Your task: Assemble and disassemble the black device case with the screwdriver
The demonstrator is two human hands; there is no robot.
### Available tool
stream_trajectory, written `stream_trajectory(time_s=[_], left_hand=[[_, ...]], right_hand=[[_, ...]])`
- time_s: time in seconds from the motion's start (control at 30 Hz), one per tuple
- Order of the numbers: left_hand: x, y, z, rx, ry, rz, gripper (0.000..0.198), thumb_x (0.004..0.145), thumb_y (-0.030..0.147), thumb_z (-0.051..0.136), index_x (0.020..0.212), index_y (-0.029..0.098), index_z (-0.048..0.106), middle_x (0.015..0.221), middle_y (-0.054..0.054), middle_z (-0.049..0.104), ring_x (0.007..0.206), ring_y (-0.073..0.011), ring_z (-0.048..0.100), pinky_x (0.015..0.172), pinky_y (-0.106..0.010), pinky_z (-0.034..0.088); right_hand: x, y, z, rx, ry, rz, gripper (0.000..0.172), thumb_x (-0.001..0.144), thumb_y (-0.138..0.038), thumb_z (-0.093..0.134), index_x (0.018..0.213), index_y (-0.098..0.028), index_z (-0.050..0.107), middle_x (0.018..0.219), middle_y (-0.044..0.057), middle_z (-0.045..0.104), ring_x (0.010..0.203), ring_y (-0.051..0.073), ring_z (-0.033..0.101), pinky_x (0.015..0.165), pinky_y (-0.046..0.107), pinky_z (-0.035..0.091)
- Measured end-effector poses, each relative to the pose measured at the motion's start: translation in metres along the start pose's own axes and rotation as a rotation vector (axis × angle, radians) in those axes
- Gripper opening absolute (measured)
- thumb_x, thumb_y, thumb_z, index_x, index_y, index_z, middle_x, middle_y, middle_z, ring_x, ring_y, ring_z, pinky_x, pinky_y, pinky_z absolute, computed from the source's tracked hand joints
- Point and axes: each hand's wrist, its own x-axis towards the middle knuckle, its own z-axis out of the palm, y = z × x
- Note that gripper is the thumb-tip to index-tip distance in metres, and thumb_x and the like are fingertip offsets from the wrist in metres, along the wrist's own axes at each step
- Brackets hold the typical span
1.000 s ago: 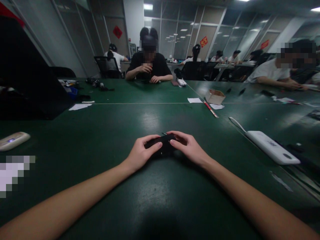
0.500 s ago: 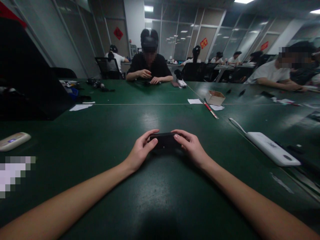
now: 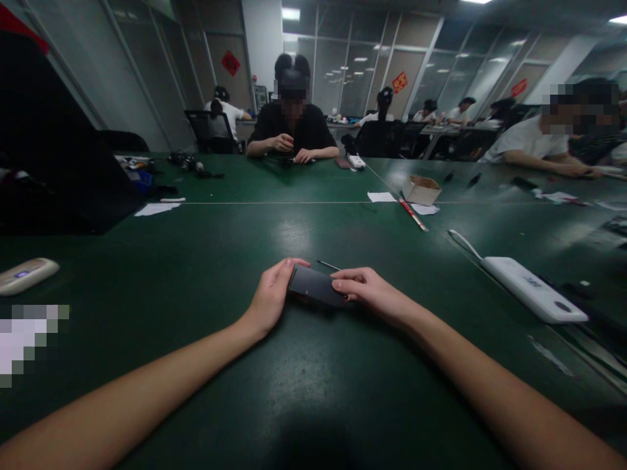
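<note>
A small flat black device [image 3: 316, 287] sits just above the green table [image 3: 313, 391], held between both hands. My left hand [image 3: 271, 297] curls round its left end, thumb on top. My right hand [image 3: 372, 292] pinches its right end with the fingertips. The device's broad dark face tilts toward me. A thin dark pin [image 3: 328, 265] lies on the table just behind the device.
A white power bank [image 3: 533, 297] with a cable lies to the right. A beige device [image 3: 27, 275] rests at the far left. A cardboard box [image 3: 421, 190], a red pen [image 3: 413, 214] and paper scraps lie farther back. Other people sit at the far and right sides.
The black device has been turned from standing on edge to showing its flat face. My hands shifted slightly, and the thin pin behind it is now exposed.
</note>
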Motion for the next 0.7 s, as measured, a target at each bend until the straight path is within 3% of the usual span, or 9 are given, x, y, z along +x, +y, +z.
stream_trajectory(time_s=[0.17,0.37,0.53,0.6,0.7], left_hand=[[0.004,-0.001,0.002,-0.214,-0.018,-0.064,0.05,0.093,0.057,0.047,0.115,0.014,0.063,0.101,-0.011,0.071,0.077,-0.0205,0.064,0.058,-0.028,0.052],[0.003,-0.002,0.003,-0.284,-0.034,-0.05,0.052,0.094,0.053,0.051,0.129,0.016,0.058,0.112,-0.012,0.072,0.103,-0.025,0.066,0.09,-0.036,0.051],[0.001,0.002,0.004,-0.386,-0.068,-0.075,0.06,0.093,0.057,0.049,0.14,0.019,0.042,0.121,-0.015,0.069,0.111,-0.0281,0.065,0.099,-0.045,0.046],[0.001,0.004,0.005,-0.363,-0.151,-0.072,0.066,0.089,0.057,0.057,0.141,0.02,0.039,0.126,-0.015,0.067,0.114,-0.0282,0.064,0.102,-0.045,0.044],[0.0,0.006,0.006,-0.18,-0.333,-0.043,0.069,0.075,0.043,0.078,0.131,0.017,0.047,0.127,-0.014,0.064,0.116,-0.0284,0.062,0.1,-0.041,0.045]], right_hand=[[-0.001,0.001,0.009,0.266,-0.076,0.043,0.035,0.07,-0.04,0.081,0.089,-0.011,0.074,0.083,0.006,0.069,0.075,0.016,0.064,0.073,0.028,0.051],[-0.001,0.004,0.013,0.406,-0.094,0.048,0.029,0.073,-0.037,0.08,0.085,-0.012,0.072,0.079,0.005,0.068,0.073,0.014,0.065,0.074,0.028,0.054],[-0.004,0.005,0.018,0.445,-0.115,0.073,0.035,0.068,-0.032,0.083,0.094,-0.013,0.071,0.087,0.006,0.07,0.08,0.017,0.068,0.083,0.033,0.054],[-0.005,0.005,0.024,0.469,-0.064,0.024,0.035,0.067,-0.03,0.084,0.094,-0.014,0.069,0.095,0.006,0.07,0.085,0.017,0.068,0.088,0.034,0.053],[-0.006,0.007,0.034,0.489,-0.049,-0.037,0.037,0.067,-0.029,0.085,0.097,-0.018,0.066,0.099,0.004,0.07,0.088,0.016,0.069,0.09,0.033,0.053]])
